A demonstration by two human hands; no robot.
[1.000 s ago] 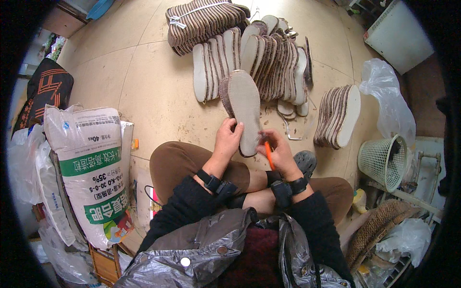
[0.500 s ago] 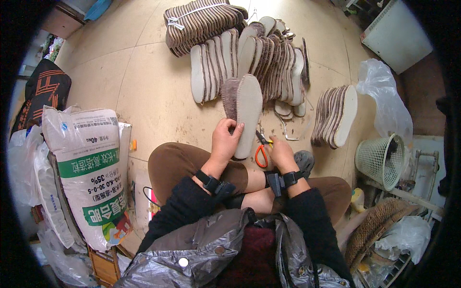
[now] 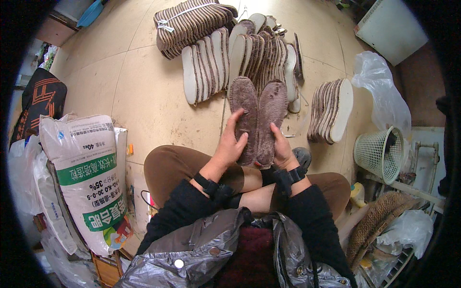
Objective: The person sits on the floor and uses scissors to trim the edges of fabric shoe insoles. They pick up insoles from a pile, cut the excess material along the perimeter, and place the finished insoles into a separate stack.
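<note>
Two brown fleecy insoles stand side by side before me, fleece side toward me. My left hand (image 3: 228, 148) is closed on the left insole (image 3: 244, 94), its thumb and index finger lying over the fleece. The right insole (image 3: 272, 102) is gripped along its outer edge by my right hand (image 3: 284, 150), thumb in front and the other fingers mostly hidden behind. A small reddish bit shows under the heels; I cannot make out what it is. Just beyond them stand rows of similar insoles (image 3: 206, 69), pale soles and brown fleece alternating.
A tied insole bundle (image 3: 192, 24) lies at the far side. To the right are a smaller insole stack (image 3: 331, 111), a clear plastic bag (image 3: 382, 91) and a pale green basket (image 3: 379, 156). A large white printed sack (image 3: 81, 177) stands on my left.
The insole pair has turned from one pale sole showing to both fleece sides showing, spread apart. My right hand has moved up onto one insole; the orange-handled cutters beside it are no longer visible.
</note>
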